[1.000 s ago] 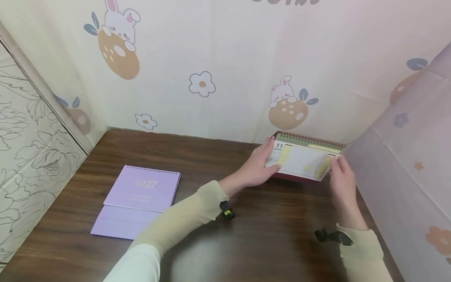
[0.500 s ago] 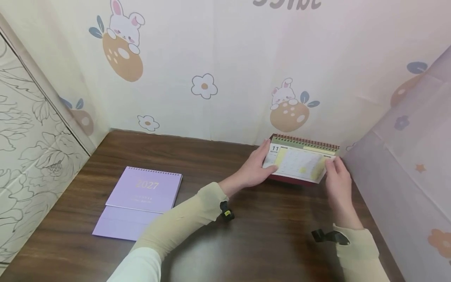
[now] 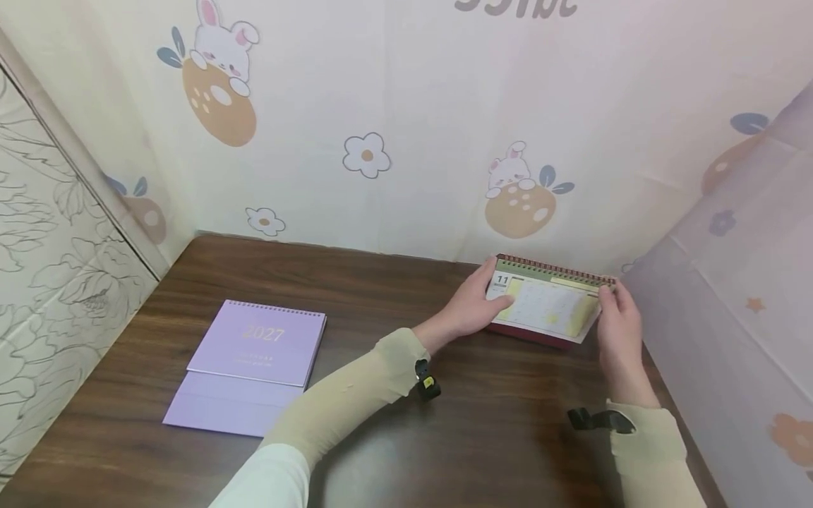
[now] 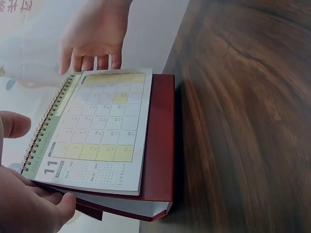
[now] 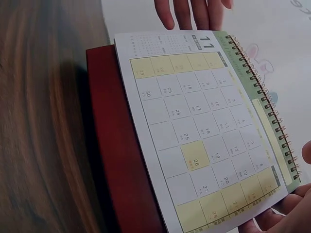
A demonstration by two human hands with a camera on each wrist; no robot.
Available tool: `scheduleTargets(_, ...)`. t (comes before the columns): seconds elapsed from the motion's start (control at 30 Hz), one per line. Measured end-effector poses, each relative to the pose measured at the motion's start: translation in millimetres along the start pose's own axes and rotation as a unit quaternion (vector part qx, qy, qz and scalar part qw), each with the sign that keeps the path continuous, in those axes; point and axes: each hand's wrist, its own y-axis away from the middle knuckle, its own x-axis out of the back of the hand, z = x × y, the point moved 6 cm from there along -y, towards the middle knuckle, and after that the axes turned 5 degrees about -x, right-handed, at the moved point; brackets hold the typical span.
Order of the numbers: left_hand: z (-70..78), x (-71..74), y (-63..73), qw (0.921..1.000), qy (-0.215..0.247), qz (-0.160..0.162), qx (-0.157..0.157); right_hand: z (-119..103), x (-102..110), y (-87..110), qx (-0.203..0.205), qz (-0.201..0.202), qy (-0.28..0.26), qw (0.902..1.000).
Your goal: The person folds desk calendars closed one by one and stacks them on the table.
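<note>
A spiral-bound desk calendar (image 3: 546, 303) with a dark red stand leans back at the far right of the table, its page marked 11. My left hand (image 3: 473, 303) grips its left side, thumb over the front and the other fingers mostly hidden behind. At the opposite side, my right hand (image 3: 619, 328) holds the edge near the upper corner. The right wrist view shows fingers (image 5: 291, 213) of that hand tucked behind the page edge. In the left wrist view, the red base (image 4: 160, 145) stands close over the wood.
A purple desk calendar (image 3: 260, 346) printed 2027 lies on the left of the dark wooden table (image 3: 444, 437), partly behind my left sleeve. A patterned cloth wall (image 3: 432, 127) rises right behind the table, and another cloth (image 3: 730, 282) borders the right side.
The red-based calendar has come slightly nearer to me, lower in the head view, with both hands still on it. The purple calendar has stayed in place.
</note>
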Motion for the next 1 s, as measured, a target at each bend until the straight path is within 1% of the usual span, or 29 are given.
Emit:
scheduleTargets(0.1,0.2,-1.0,-2.6,0.9998,0.014,0.011,-0.001,0.4,2.3,-1.8,-0.009,0.001,-0.001,1.0)
scheduleTargets(0.2,0.0,-0.2,-6.1,0.999,0.034,0.028,0.011,0.5,4.4,-3.4,-0.019,0.002,-0.013,0.9997)
scheduleTargets(0.27,1.3,1.2,-8.3,0.9976,0.053,0.039,0.019,-0.8,6.3,-4.6,-0.022,0.012,-0.035,0.9991)
scheduleTargets(0.33,3.5,2.5,-10.6,0.9956,0.08,0.046,0.017,-2.9,8.8,-6.9,-0.021,0.025,-0.069,0.9971)
scheduleTargets(0.47,10.2,6.0,-13.5,0.989,0.138,0.052,-0.004,-7.3,15.1,-9.6,-0.011,0.059,-0.141,0.9883)
scheduleTargets(0.5,11.7,6.8,-13.8,0.9876,0.148,0.052,-0.008,-8.1,16.5,-9.6,-0.011,0.063,-0.151,0.9864)
scheduleTargets(0.57,13.7,8.7,-13.0,0.9856,0.159,0.056,-0.007,-10.1,18.9,-9.1,-0.01,0.07,-0.177,0.9817)
scheduleTargets(0.73,17.3,10.9,-11.1,0.9821,0.179,0.059,-0.009,-14.4,23.1,-7.6,0.005,0.074,-0.218,0.9732)
scheduleTargets(0.87,21.0,10.5,-10.9,0.9764,0.208,0.052,-0.027,-13.9,27.5,-8.1,0.007,0.088,-0.236,0.9676)
scheduleTargets(0.97,22.8,9.6,-11.0,0.9717,0.228,0.047,-0.038,-11.8,32.1,-9.6,0.005,0.118,-0.268,0.956)
scheduleTargets(1.0,22.6,9.3,-11.1,0.9714,0.23,0.048,-0.038,-11.4,33.5,-9.8,0.007,0.127,-0.276,0.9528)
